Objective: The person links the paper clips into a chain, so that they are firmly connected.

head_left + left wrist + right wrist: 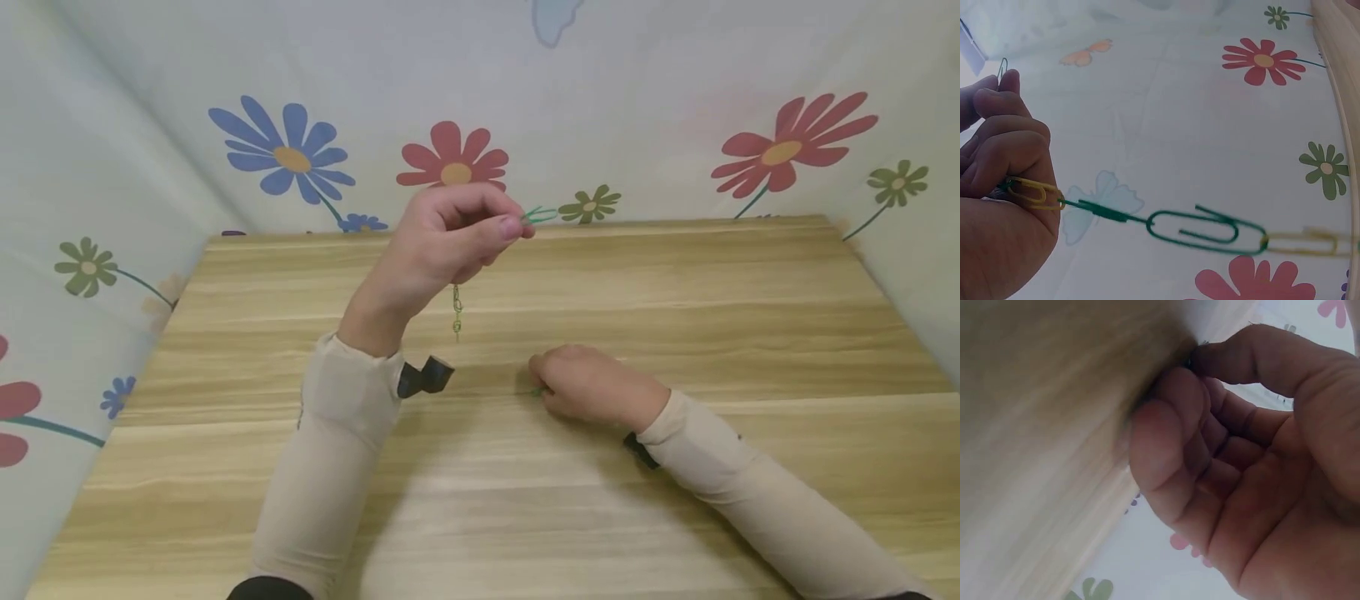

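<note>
Raised above the table, my left hand point(450, 237) pinches a green paper clip point(542, 216) between thumb and fingertips. A chain of linked green and yellow paper clips point(457, 310) hangs below that hand. In the left wrist view, the chain runs out from the curled lower fingers, with a yellow clip point(1036, 192) against the palm and a green clip point(1210, 231) farther along. My right hand point(600, 385) is down at the tabletop, thumb and index finger together on a small green paper clip point(537, 392). Its fingers hide most of that clip.
The wood-grain table point(712, 317) spreads under both hands. Behind it and at its sides hangs a pale flower-print cloth point(637, 100). A dark wrist camera point(427, 377) juts out from the left sleeve, and another point(641, 450) sits under the right wrist.
</note>
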The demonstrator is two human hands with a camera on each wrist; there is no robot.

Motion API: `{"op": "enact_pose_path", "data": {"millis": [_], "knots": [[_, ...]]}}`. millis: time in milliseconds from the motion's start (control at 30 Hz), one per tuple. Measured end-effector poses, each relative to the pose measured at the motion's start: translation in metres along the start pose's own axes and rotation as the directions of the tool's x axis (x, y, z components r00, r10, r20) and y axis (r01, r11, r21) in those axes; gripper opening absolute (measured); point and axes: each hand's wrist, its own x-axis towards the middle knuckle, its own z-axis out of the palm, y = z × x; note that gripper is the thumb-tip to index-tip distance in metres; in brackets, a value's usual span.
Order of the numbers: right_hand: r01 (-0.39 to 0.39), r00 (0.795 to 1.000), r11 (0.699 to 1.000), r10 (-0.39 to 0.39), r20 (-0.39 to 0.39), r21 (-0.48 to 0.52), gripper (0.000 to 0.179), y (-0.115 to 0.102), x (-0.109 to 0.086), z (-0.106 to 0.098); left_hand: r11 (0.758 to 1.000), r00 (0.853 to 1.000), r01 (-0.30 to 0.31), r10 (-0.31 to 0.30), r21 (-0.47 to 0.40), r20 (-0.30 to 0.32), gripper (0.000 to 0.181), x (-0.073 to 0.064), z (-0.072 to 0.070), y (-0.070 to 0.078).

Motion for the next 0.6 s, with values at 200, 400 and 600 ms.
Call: {"op": "enact_pose_path", "data": {"millis": [200, 400, 600], "knots": [[0.01, 0.996, 0.995, -0.019, -0.089, -0.098, 0.018, 0.0, 0.001, 0.002, 1.0, 1.0, 0.008, -0.008, 0.011, 0.007, 0.013, 0.004, 0.001, 0.001], [0.0, 0.985, 0.996, 0.016, -0.173, 0.093, 0.012, 0.009, 0.002, -0.013, 0.997, 0.999, 0.042, -0.042, 0.06, 0.006, 0.014, 0.003, 0.003, -0.002], [-0.048, 0.942, 0.866, 0.205, -0.265, 0.498, 0.013, 0.004, -0.012, -0.048, 0.996, 0.999, 0.027, -0.029, 0.082, 0.022, 0.013, 0.002, 0.003, -0.004]]}}
